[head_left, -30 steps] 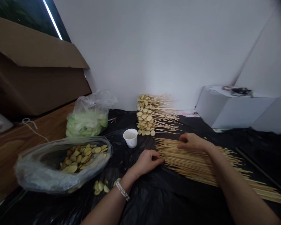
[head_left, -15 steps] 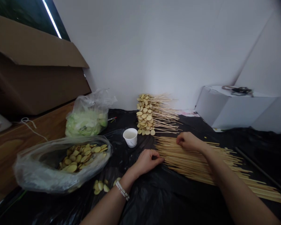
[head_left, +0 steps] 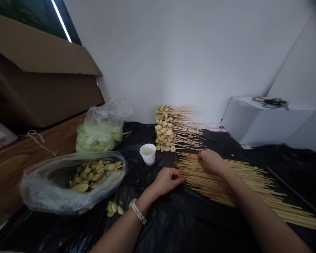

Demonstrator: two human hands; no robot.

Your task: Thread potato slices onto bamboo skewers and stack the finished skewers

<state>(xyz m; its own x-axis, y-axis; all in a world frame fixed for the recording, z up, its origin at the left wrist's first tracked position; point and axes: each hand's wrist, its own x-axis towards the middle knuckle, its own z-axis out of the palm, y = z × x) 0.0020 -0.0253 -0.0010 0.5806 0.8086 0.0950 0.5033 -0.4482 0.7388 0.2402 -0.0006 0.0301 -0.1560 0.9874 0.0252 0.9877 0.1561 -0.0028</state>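
Beneath the right hand (head_left: 210, 161), slender wooden sticks (head_left: 212, 186) on wrinkled black plastic (head_left: 179, 221).

Right of centre, the right grip (head_left: 212, 161) mostly hides its own fingertips and the forearm (head_left: 249, 198) covers sticks (head_left: 213, 189), the left edge crops the carton (head_left: 55, 96), and the tangle (head_left: 275, 103) upper right is blurred.

Apparently narrow passage between cup (head_left: 148, 155) and bare sticks (head_left: 196, 177)

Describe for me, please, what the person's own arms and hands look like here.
The left hand and right hand are ungloved, and no sleeves show on the forearms. A pale, beaded-looking bracelet circles the left one; none shows on the right.
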